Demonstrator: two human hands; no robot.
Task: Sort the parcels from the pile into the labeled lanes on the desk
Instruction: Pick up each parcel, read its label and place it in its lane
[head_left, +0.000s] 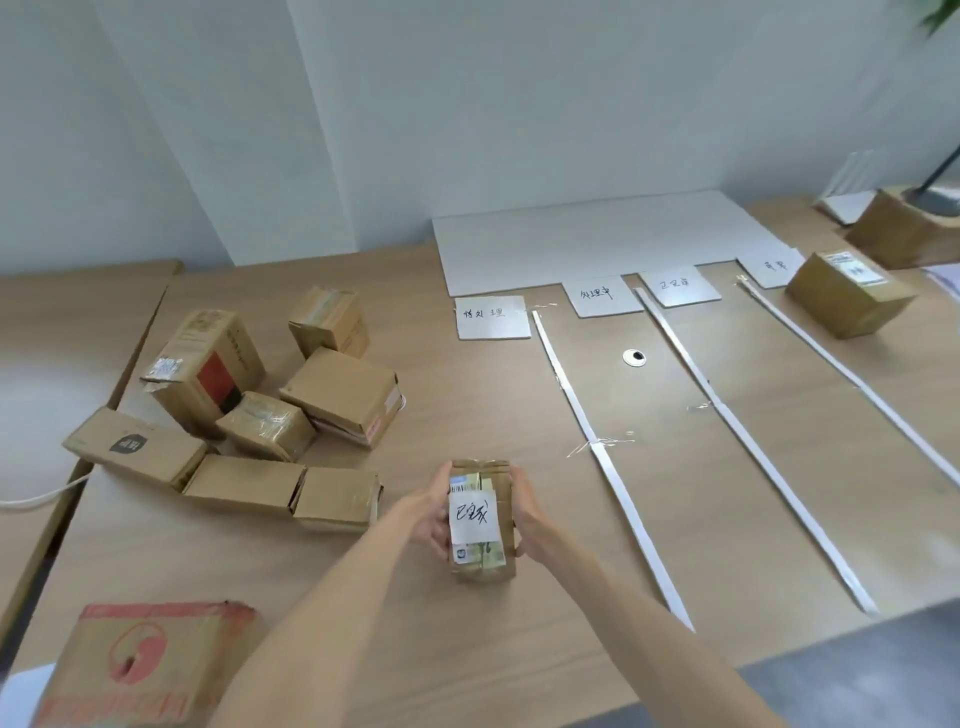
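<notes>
2 hands clamp 1 small brown cardboard parcel (480, 519) between them: the left hand (428, 519) grips its left side and the right hand (524, 514) its right side. The parcel is held near the front of the light wooden desk (467, 405), just left of the nearest long white divider strip (597, 447). Its white handwritten slip (472, 514) faces up towards the camera.

The step in hand looks like reading that slip to choose a lane. Well to the left lies the pile of brown cardboard boxes (265, 423), with about 7 still unsorted. At the head of the lanes sit 4 white paper lane cards, at (492, 317), (600, 295), (678, 285) and (774, 266). A middle white strip (737, 431) and a far white strip (857, 384) mark further lane edges. 1 brown labelled box (847, 293) already stands at the head of the rightmost lane, so the task seems to be at an early stage.

The slip's characters appear closest to those on the 3rd card, though the writing is too blurred to be sure. If so, the next move calls for carrying the parcel right across 2 strips and setting it down between the middle and far strips without disturbing them.
</notes>
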